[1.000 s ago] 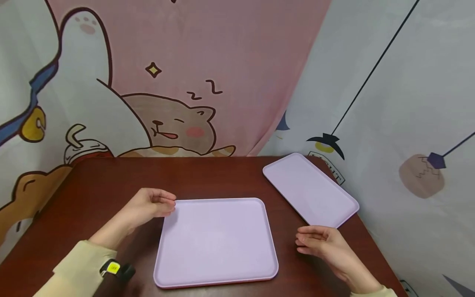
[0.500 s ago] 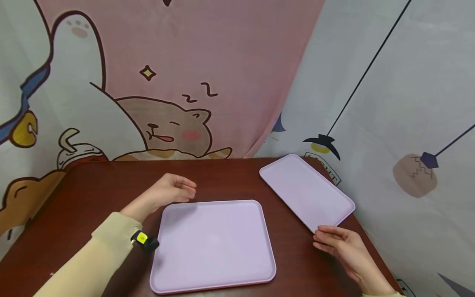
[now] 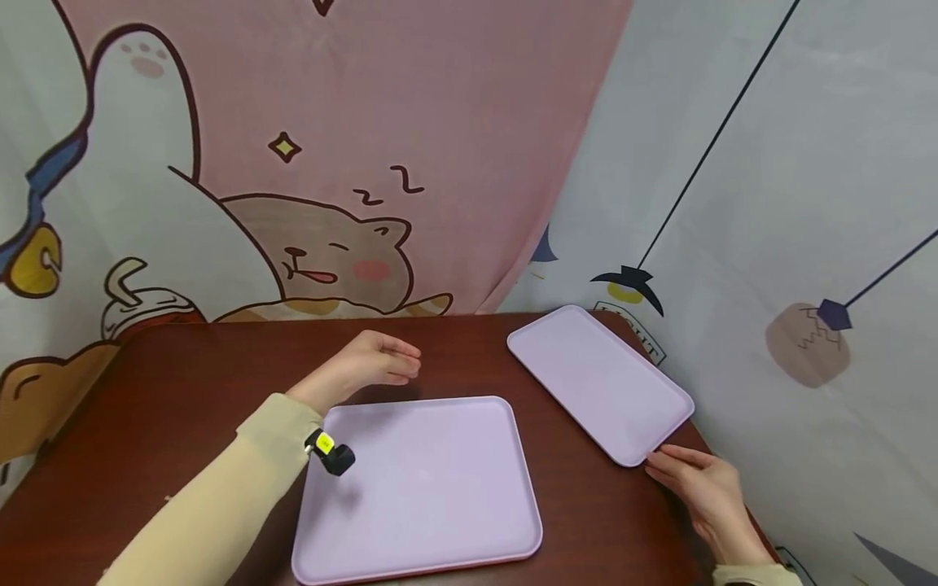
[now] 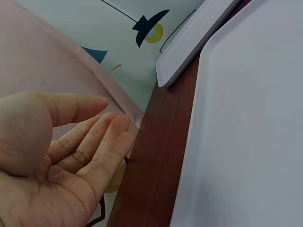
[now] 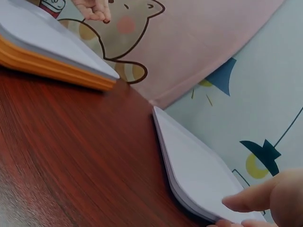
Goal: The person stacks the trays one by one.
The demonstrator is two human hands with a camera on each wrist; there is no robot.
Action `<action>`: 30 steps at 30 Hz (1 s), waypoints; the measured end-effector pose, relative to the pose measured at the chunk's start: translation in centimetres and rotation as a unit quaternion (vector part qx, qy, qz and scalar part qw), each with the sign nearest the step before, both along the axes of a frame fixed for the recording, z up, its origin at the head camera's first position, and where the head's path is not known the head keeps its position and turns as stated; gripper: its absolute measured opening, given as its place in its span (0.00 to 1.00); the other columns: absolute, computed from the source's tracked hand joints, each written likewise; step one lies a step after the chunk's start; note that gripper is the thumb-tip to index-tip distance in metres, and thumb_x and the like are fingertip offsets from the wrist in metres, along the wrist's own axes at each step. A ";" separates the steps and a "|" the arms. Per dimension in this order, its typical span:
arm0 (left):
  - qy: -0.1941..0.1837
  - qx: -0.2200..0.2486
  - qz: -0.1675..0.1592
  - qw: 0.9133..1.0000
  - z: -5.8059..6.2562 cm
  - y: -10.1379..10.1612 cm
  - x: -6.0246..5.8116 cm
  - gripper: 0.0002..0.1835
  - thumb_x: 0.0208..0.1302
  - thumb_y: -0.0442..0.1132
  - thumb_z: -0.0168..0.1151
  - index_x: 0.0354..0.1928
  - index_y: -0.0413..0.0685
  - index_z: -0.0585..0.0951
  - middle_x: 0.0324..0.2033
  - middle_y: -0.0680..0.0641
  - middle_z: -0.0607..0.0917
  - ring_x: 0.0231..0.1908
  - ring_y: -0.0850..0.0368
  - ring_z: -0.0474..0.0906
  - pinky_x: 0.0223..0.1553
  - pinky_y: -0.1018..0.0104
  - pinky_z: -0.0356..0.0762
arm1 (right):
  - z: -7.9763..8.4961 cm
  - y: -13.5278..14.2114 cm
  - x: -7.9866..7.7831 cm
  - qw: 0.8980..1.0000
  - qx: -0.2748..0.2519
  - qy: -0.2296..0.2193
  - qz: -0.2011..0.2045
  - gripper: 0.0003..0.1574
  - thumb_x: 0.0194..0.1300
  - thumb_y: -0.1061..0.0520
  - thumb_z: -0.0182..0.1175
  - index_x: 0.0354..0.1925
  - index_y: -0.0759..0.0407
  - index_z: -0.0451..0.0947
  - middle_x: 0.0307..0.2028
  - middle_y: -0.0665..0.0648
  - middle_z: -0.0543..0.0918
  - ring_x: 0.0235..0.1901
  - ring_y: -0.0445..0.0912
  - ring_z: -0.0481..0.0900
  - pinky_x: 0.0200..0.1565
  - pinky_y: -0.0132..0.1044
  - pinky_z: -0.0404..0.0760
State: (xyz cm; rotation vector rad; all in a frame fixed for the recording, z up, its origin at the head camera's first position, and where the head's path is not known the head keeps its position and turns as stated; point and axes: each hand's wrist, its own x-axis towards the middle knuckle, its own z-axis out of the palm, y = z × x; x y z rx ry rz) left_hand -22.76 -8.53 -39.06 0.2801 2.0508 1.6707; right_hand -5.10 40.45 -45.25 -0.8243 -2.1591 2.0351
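Note:
Two pale lilac trays lie on the brown table. The large tray [image 3: 419,488] is in front in the head view. The smaller narrow tray [image 3: 601,382] lies slanted at the back right. My left hand [image 3: 370,362] hovers past the large tray's far edge with nothing in it, its thumb and fingers apart in the left wrist view. At the near end of the smaller tray is my right hand [image 3: 699,488], fingertips right at the rim. In the right wrist view its thumb [image 5: 246,198] overlaps the tray's surface, and its other fingers are mostly cut off by the frame.
Orange layers [image 5: 52,66] show beneath the large tray in the right wrist view. A cloth with cartoon animals [image 3: 440,122] hangs behind the table [image 3: 220,366], and a pale printed cloth [image 3: 791,203] hangs along its right side.
My left hand has moved right and away, from the large tray's far left corner to beyond its far edge. My right hand has moved right along the smaller tray's near end. The trays stay put.

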 end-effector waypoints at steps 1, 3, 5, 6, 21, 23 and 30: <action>0.000 -0.003 -0.002 1.000 0.1 0.3 -0.2 0.18 0.71 0.30 0.68 0.60 0.30 0.81 0.56 0.30 0.85 0.56 0.38 0.84 0.56 0.53 0.85 | -0.1 0.1 -0.1 1.000 0.005 -0.008 -0.007 0.39 0.66 0.68 0.73 0.66 0.85 0.66 0.39 0.56 0.86 0.37 0.45 0.90 0.46 0.42 0.89; 0.001 -0.007 -0.005 1.000 0.2 1.0 -0.5 0.18 0.72 0.30 0.68 0.60 0.31 0.82 0.56 0.31 0.85 0.56 0.40 0.85 0.56 0.54 0.85 | -0.1 0.4 -0.4 0.999 0.014 -0.025 -0.013 0.43 0.63 0.65 0.76 0.66 0.84 0.66 0.38 0.55 0.85 0.37 0.45 0.91 0.44 0.42 0.89; 0.000 -0.007 -0.007 1.000 0.3 1.7 -0.8 0.17 0.72 0.30 0.67 0.60 0.32 0.82 0.56 0.31 0.85 0.56 0.39 0.85 0.56 0.54 0.85 | -0.1 0.7 -0.6 0.999 0.025 -0.038 -0.006 0.45 0.63 0.62 0.78 0.66 0.85 0.66 0.37 0.55 0.86 0.36 0.45 0.91 0.43 0.42 0.90; 0.000 -0.008 -0.010 1.000 0.4 2.0 -1.0 0.17 0.72 0.30 0.67 0.60 0.32 0.82 0.56 0.30 0.85 0.57 0.38 0.84 0.56 0.53 0.85 | -0.1 0.8 -0.7 0.999 0.029 -0.042 -0.003 0.46 0.62 0.61 0.79 0.65 0.85 0.67 0.37 0.56 0.87 0.36 0.46 0.91 0.43 0.42 0.90; -0.004 -0.011 -0.031 0.999 -0.6 6.4 -2.4 0.17 0.71 0.28 0.66 0.59 0.28 0.82 0.55 0.28 0.85 0.53 0.41 0.86 0.55 0.53 0.85 | -0.4 1.8 -2.3 0.996 0.068 -0.058 0.014 0.26 0.60 0.61 0.80 0.45 0.82 0.83 0.31 0.61 0.89 0.28 0.48 0.91 0.36 0.40 0.90; -0.007 -0.013 -0.031 0.999 -0.8 7.0 -2.6 0.18 0.71 0.28 0.66 0.60 0.27 0.82 0.56 0.28 0.85 0.53 0.41 0.86 0.55 0.53 0.86 | -0.3 1.7 -2.4 0.996 0.068 -0.054 0.017 0.23 0.61 0.64 0.78 0.45 0.83 0.82 0.30 0.61 0.89 0.27 0.48 0.90 0.35 0.40 0.90; -0.019 -0.011 -0.027 0.999 -1.3 8.9 -3.2 0.20 0.70 0.27 0.66 0.61 0.26 0.80 0.56 0.30 0.85 0.52 0.43 0.87 0.54 0.55 0.86 | -0.4 1.7 -2.7 0.996 0.086 -0.029 0.000 0.20 0.65 0.68 0.70 0.46 0.87 0.79 0.29 0.58 0.87 0.25 0.44 0.88 0.33 0.37 0.90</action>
